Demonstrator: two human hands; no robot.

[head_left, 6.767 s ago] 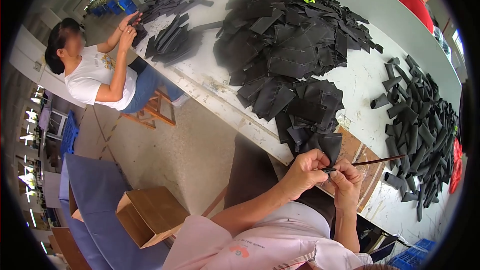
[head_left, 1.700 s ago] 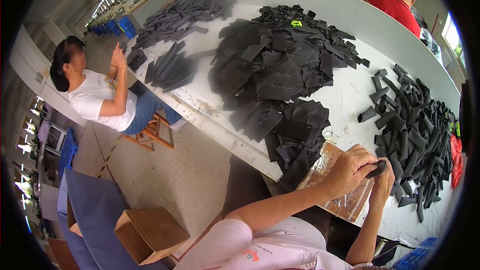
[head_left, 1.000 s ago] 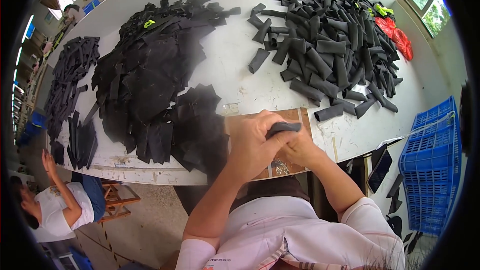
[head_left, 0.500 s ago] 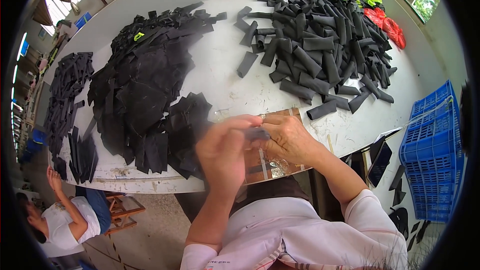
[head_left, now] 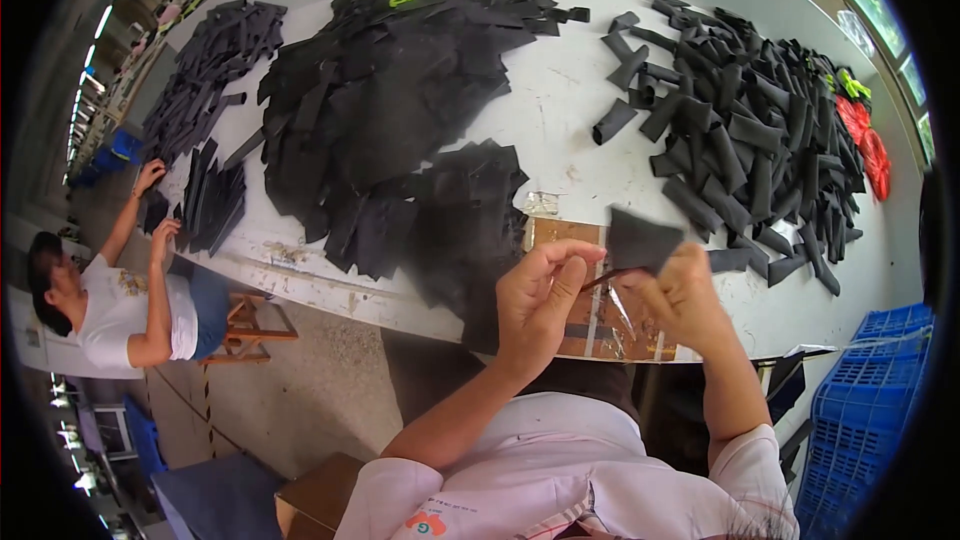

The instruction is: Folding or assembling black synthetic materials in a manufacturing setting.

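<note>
My right hand (head_left: 690, 295) is closed on a black fabric piece (head_left: 645, 240), which stands up from the fingers over the taped brown board at the table's front edge. Beside it, my left hand (head_left: 545, 300) pinches a thin dark strip-like thing (head_left: 597, 281) between thumb and fingers. That strip runs toward the right hand; whether it joins the fabric, I cannot tell. Under both hands lies the brown board (head_left: 580, 338) with clear tape. A heap of flat black fabric pieces (head_left: 390, 110) spreads to the left. Rolled black fabric tubes (head_left: 740, 130) are piled at the right.
Narrow black strips (head_left: 225, 50) lie far left, near a co-worker (head_left: 140, 310) in a white shirt with both hands at the table. A red plastic bag (head_left: 873, 162) sits by the right wall. Blue crates (head_left: 860, 410) stand at the lower right.
My view has swung left, so the table's things sit farther right. My hands, together around a dark piece before, are now slightly apart, and the black fabric stands out by the right hand.
</note>
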